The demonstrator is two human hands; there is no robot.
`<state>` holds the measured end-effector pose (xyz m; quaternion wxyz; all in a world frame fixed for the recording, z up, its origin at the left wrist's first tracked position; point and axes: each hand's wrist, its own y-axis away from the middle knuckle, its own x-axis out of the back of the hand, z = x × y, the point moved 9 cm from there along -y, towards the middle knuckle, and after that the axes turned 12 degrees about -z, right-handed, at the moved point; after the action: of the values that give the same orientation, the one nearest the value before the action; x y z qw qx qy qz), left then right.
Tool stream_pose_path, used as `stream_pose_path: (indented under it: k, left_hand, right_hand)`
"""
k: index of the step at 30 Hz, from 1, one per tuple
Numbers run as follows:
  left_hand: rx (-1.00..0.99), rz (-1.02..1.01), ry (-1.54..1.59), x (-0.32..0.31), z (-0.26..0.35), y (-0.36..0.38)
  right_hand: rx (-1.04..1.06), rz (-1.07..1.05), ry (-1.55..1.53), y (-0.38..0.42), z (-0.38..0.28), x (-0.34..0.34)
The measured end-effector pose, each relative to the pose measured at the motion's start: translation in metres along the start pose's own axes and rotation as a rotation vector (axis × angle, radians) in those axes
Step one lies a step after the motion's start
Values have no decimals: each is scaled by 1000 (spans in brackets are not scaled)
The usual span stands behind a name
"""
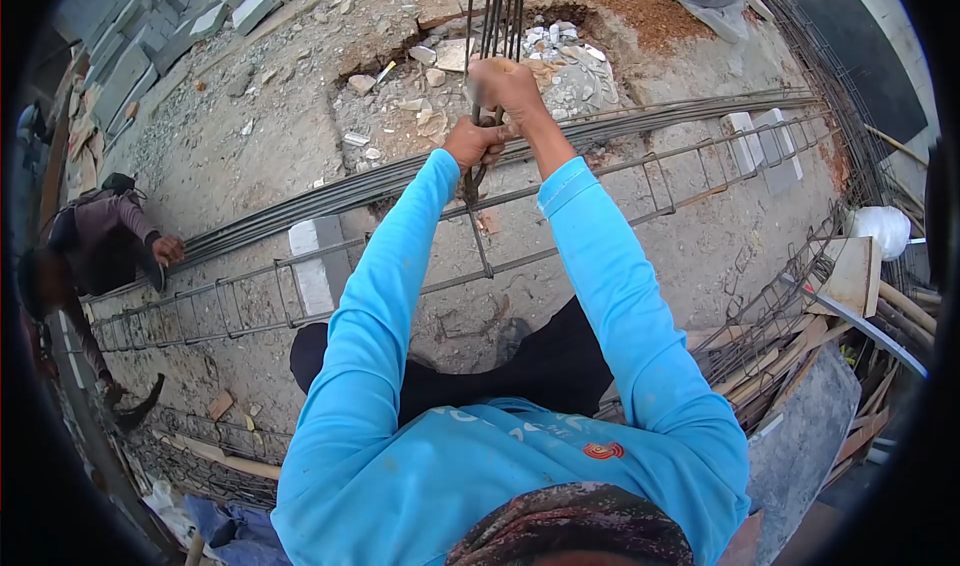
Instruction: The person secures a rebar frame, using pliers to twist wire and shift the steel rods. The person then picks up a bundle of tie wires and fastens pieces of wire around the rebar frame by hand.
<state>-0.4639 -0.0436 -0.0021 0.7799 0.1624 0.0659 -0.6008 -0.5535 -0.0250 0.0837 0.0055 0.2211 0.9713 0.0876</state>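
Both my hands are closed at a bunch of thin steel rods (494, 16) that runs up out of the top of the view. My left hand (468, 144) wraps the lower part, and my right hand (508, 91) grips just above it, the two touching. Below my fists, the dark lower ends (472, 188) of the bunch overlap a long rebar cage (655, 181) with square stirrups. Behind the cage lies a bundle of long straight rebar (350, 194). A stirrup bar (478, 236) crosses the cage right beneath my hands.
Light blocks (318, 264) sit under the cage, with more (765, 151) at right. Another person (105, 231) crouches at left, one hand near the rebar. Broken rubble (575, 71) fills a pit ahead. Grey blocks (130, 76) are piled far left; tangled stirrups (775, 301) and planks lie right.
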Motion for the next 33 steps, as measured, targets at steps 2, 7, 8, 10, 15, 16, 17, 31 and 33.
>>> stream_pose_path:
  k: [2, 7, 8, 10, 15, 16, 17, 31, 33]
  left_hand:
    - [-2, -241, 223, -16, 1, 6]
    - [-16, -179, 27, -19, 8, 12]
    - [-84, -106, -80, -10, 9, 9]
    - [-200, 144, -301, 0, 21, 19]
    - [-385, 634, -845, -27, 26, 38]
    - [-236, 645, -651, -12, 12, 33]
    - [-96, 650, -459, 0, -1, 28]
    - [-130, -166, -56, -22, -1, 8]
    - [-215, 256, -562, -15, 12, 15]
  right_hand:
    - [139, -145, -167, 2, -6, -13]
    - [102, -543, -531, 15, -9, -39]
    - [87, -508, -553, 11, -5, -36]
    - [75, -254, -471, -10, 15, -25]
    - [3, 729, 149, 14, 10, 14]
    - [16, 759, 201, 23, 4, 7]
    - [23, 763, 206, 32, 0, 7]
    - [26, 216, -116, 14, 6, 5]
    - [-27, 550, -66, 31, 9, 17]
